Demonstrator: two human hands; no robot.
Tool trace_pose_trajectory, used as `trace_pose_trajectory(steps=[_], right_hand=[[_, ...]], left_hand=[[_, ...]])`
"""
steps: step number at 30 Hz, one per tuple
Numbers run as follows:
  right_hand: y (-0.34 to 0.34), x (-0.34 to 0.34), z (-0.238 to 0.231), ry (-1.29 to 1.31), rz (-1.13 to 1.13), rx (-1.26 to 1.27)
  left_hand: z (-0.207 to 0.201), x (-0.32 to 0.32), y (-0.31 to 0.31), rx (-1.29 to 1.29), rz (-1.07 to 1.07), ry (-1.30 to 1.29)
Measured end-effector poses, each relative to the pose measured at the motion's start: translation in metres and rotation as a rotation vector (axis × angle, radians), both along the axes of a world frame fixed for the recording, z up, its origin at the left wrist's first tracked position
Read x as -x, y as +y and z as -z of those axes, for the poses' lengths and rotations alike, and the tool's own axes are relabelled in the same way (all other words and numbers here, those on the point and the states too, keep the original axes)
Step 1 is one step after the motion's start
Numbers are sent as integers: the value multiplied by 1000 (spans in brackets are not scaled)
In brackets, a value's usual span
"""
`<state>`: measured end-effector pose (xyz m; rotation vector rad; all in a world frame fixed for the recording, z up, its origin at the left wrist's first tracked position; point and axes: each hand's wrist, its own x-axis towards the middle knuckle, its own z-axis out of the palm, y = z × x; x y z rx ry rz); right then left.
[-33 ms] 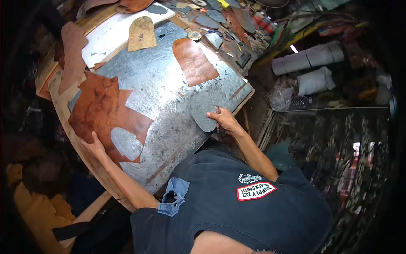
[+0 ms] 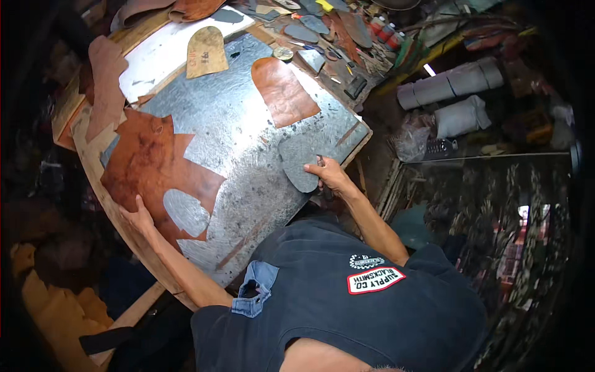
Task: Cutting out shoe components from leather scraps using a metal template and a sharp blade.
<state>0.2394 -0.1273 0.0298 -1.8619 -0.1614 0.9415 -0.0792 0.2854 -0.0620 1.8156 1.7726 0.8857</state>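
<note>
My left hand (image 2: 140,218) rests with thumb and fingers apart at the left edge of a brown leather sheet (image 2: 145,149). The sheet has a jagged outline and an oval cutout, through which the metal tabletop shows. My right hand (image 2: 330,176) is closed at the table's near right edge, its thumb on a grey rounded flat piece (image 2: 296,154). A slim dark tool (image 2: 320,160) sticks up from the same hand; its kind is not clear. Beyond lies a round-ended brown leather piece (image 2: 284,93).
The metal-topped table (image 2: 248,198) slopes across the view. On it lie a tan round-ended template (image 2: 207,53) and a small round tin (image 2: 283,54). A white board (image 2: 158,53) is at the back left, with scraps, tools and bottles (image 2: 385,34) at the back. White rolls (image 2: 451,87) lie off to the right.
</note>
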Motion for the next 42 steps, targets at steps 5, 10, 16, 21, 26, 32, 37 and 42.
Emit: trace_pose_trajectory(steps=[5, 10, 16, 21, 26, 32, 37, 42], right_hand=[[4, -33, -11, -6, -52, 2], [13, -81, -13, 69, -51, -300], [39, -158, -52, -50, -97, -200], [39, -199, -7, -516, -15, 271], [79, -138, 10, -505, -358, 183], [136, -4, 21, -342, -776, -20], [180, 29, 10, -483, -1059, 98], [192, 61, 41, -227, -894, -24]], left_hand=[[-9, 3, 12, -18, 97, -51], [-11, 2, 20, 19, 126, -155], [-30, -12, 3, 148, 49, -136], [-28, -18, -1, 129, 30, -114], [0, 27, 15, 63, 192, -381], [-1, 14, 34, -73, 80, 23], [-4, -43, 19, 263, -168, 70], [6, 11, 29, 232, -196, -313]])
